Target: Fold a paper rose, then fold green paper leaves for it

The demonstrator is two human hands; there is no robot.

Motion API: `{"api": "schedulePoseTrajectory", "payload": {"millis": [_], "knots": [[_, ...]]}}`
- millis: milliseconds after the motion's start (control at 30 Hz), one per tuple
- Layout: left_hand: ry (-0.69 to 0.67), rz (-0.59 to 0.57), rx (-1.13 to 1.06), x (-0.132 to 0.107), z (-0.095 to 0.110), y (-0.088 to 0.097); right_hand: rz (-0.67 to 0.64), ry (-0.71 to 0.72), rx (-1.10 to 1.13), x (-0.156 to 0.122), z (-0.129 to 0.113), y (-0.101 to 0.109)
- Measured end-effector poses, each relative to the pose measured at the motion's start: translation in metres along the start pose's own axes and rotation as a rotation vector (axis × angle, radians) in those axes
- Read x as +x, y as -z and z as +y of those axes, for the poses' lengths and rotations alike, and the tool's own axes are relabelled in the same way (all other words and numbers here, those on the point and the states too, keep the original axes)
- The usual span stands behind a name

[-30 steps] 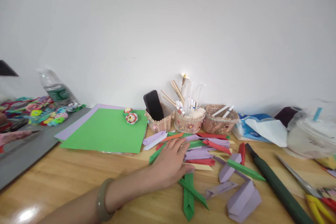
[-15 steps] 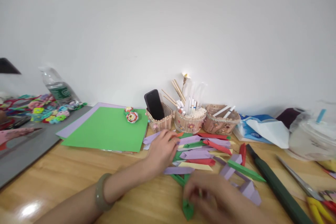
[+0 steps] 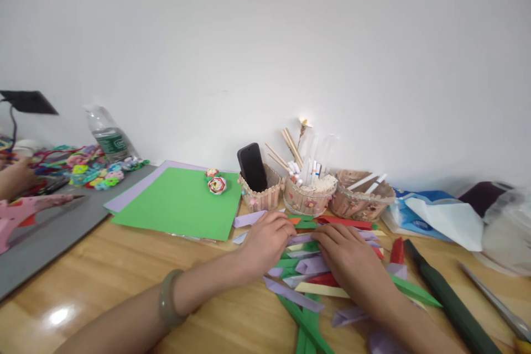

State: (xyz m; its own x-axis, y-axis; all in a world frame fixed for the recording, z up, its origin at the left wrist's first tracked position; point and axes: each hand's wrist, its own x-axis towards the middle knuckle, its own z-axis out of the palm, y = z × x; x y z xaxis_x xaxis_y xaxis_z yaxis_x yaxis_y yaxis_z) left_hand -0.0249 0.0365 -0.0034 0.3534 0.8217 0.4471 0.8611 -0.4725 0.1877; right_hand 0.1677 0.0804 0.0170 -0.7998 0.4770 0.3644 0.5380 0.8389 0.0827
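the person's left hand (image 3: 267,240) lies palm down over the left part of a loose pile of folded paper strips (image 3: 311,265) in purple, green, red and cream, spread on the light wooden counter (image 3: 136,282); the right hand (image 3: 352,257) lies over the pile's right part. the fingers of each hand are bent and lie side by side, their tips turned toward a narrow purple paper strip (image 3: 302,238) between the two hands; the thumbs are hidden, so i cannot tell whether either hand is clamped on it. a smooth greyish-green round bangle (image 3: 169,298) circles the left wrist. in front of the pile, two long green paper strips (image 3: 307,321) cross. left of the pile lies a flat green paper sheet (image 3: 178,204) over a purple one, with small rolled flowers in red, white and green (image 3: 217,185) at its far right corner. behind the pile stand three curved wooden-stick baskets (image 3: 306,204); the left one holds a black smartphone (image 3: 253,167). to the right lies a long dark green bar-shaped tool (image 3: 450,293). at far left, another person's hand (image 3: 16,177) is near a pink glue gun (image 3: 33,207).
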Motion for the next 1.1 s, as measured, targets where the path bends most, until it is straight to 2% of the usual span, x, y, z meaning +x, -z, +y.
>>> {"api": "schedulePoseTrajectory", "payload": {"millis": [133, 433, 633, 700, 767, 833, 867, 967, 1033, 1100], "knots": [[-0.019, -0.089, 0.185, 0.008, 0.001, 0.001, -0.033, 0.051, -0.086, -0.001, -0.005, -0.001], [-0.057, -0.149, 0.312, 0.026, 0.007, 0.004, -0.014, 0.074, -0.185, -0.003, -0.01, -0.009], [-0.036, -0.095, 0.307, 0.026, 0.002, 0.002, -0.005, 0.039, -0.186, -0.006, -0.012, -0.01], [-0.029, -0.037, 0.278, 0.025, -0.001, 0.007, 0.021, 0.02, -0.183, -0.005, -0.009, -0.008], [-0.012, 0.08, 0.163, 0.025, -0.002, 0.016, 0.061, -0.011, -0.163, -0.005, -0.005, -0.004], [0.044, 0.208, -0.058, 0.027, 0.0, 0.027, 0.101, -0.055, -0.102, -0.003, -0.001, 0.003], [0.082, 0.233, -0.184, 0.029, 0.003, 0.032, 0.118, -0.082, -0.049, -0.003, 0.0, 0.008], [0.286, 0.156, -0.652, 0.033, 0.012, 0.045, 0.159, -0.253, 0.248, -0.001, 0.003, 0.027], [0.405, 0.039, -0.979, 0.034, 0.018, 0.049, 0.146, -0.441, 0.557, 0.001, 0.004, 0.039], [0.487, -0.096, -1.168, 0.033, 0.022, 0.051, 0.107, -0.559, 0.843, 0.004, 0.004, 0.048]]}}
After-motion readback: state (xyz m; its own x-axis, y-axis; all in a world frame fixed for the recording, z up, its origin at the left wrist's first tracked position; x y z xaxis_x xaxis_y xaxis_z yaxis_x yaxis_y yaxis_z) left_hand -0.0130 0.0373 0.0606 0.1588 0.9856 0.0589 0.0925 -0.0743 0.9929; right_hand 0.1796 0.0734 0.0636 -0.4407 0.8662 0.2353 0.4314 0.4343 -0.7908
